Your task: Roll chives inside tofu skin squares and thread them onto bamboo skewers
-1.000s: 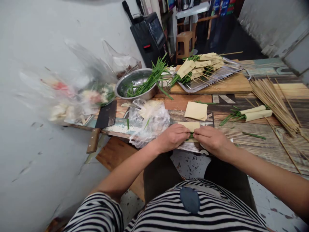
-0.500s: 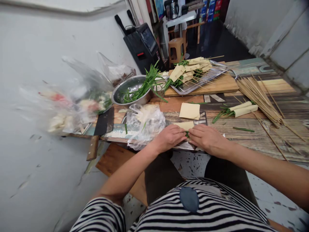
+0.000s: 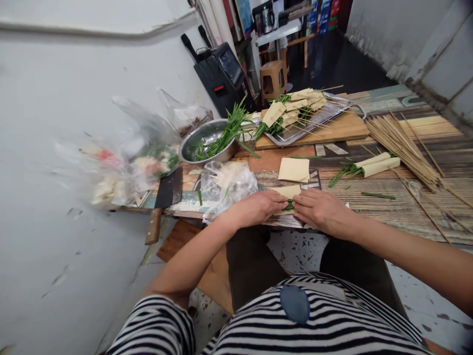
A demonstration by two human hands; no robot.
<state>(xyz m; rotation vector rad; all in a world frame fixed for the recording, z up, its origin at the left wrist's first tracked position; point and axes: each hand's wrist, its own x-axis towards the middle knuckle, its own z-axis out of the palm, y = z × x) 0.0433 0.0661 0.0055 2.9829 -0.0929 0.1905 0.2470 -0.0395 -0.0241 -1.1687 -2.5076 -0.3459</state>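
Observation:
At the table's near edge, a pale yellow tofu sheet (image 3: 287, 191) lies under my fingers, with green chives (image 3: 290, 203) across it. My left hand (image 3: 258, 208) grips its left end, and my right hand (image 3: 323, 209) holds the right end; the fingers of both are bent and pressed together. Just beyond is a small stack of square tofu sheets (image 3: 293, 169). Off to the right, two finished-looking tofu rolls (image 3: 380, 166) with chives sticking out lie beside a heap of bamboo skewers (image 3: 402, 148).
A metal tray (image 3: 286, 142) of skewered rolls rests on a wooden board (image 3: 347, 130). Farther left stand a steel bowl (image 3: 188, 154) of chives, a crumpled plastic bag (image 3: 236, 185) and a cleaver (image 3: 169, 190) whose handle overhangs the edge. Filled bags (image 3: 107, 167) sit against the wall.
My view has turned slightly left, so everything appears a little farther right. Both hands stay on the tofu sheet, and a bit more of the chives shows between them.

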